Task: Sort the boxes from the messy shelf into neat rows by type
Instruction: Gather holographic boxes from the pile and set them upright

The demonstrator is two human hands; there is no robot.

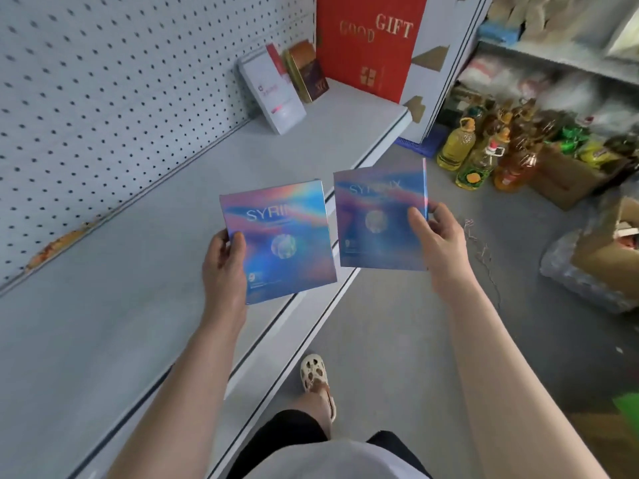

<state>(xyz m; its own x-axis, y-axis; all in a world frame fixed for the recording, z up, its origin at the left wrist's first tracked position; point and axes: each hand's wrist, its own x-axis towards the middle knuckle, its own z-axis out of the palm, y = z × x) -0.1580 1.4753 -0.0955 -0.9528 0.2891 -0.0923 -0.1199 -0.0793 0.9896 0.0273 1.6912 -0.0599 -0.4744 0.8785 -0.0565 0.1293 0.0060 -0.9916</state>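
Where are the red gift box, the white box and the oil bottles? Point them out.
red gift box [366,39]: head view, middle of its front face.
white box [273,95]: head view, its tilted front face.
oil bottles [453,146]: head view, body of the yellow bottle nearest the shelf.

1. Left box [280,240]: iridescent blue, pink, purple swirls; pale lettering, silvery disc.
2. Right box [378,219]: same holographic pattern.
3. Shelf [103,305]: pale grey; pegboard [103,81] white, dark dotted holes.
4. Gift box [366,43]: red, gold lettering.
5. Oil bottles [477,157]: yellow-amber.
6. Leaning box [273,95]: white, red accents.
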